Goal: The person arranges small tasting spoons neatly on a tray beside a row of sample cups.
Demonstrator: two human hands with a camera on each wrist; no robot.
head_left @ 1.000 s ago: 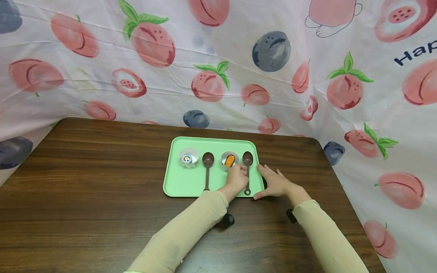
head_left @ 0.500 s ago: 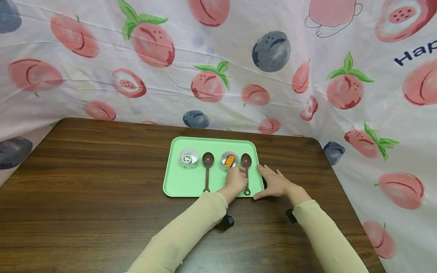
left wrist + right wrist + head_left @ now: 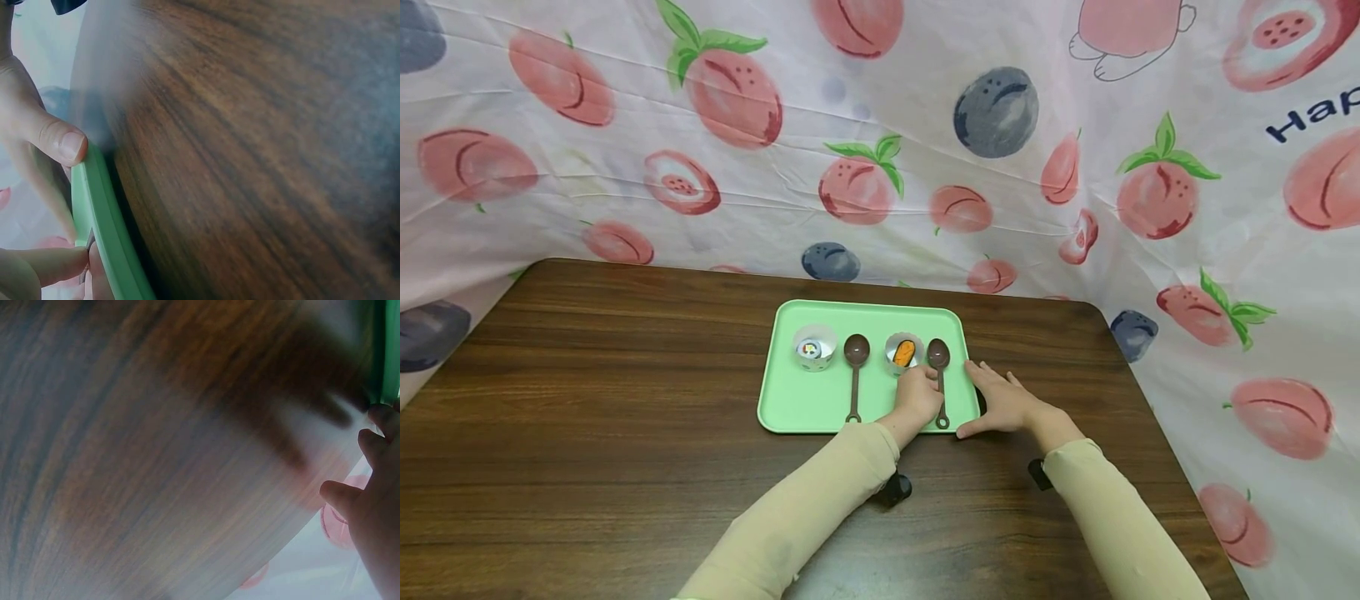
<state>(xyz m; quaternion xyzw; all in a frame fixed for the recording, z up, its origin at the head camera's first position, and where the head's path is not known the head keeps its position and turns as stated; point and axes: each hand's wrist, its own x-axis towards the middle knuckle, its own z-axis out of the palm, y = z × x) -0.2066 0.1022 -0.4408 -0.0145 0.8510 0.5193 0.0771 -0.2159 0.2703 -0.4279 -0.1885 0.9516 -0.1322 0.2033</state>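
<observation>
In the head view my left hand (image 3: 920, 395) pinches the handle of the right brown spoon (image 3: 938, 353), which lies on the green tray (image 3: 790, 400). The left wrist view has thumb and finger (image 3: 59, 262) meeting on a dark sliver of that handle, close to the tray's rim. My right hand (image 3: 1003, 402) touches the tray's right edge and corner, fingers spread. Just left of the held spoon stands a small paper cup (image 3: 892, 343) with an orange-topped piece (image 3: 905, 353) in it. My left hand covers part of the cup's front.
Another brown spoon (image 3: 856, 354) and a second paper cup (image 3: 816, 360), holding a round white piece (image 3: 809, 348), sit on the tray's left half. The dark wooden table (image 3: 625, 433) extends around the tray. A fruit-print cloth (image 3: 760, 192) hangs behind and to the right.
The right spoon has slid a little to the left, its bowl now closer to the orange piece's cup. My right hand has stayed in place.
</observation>
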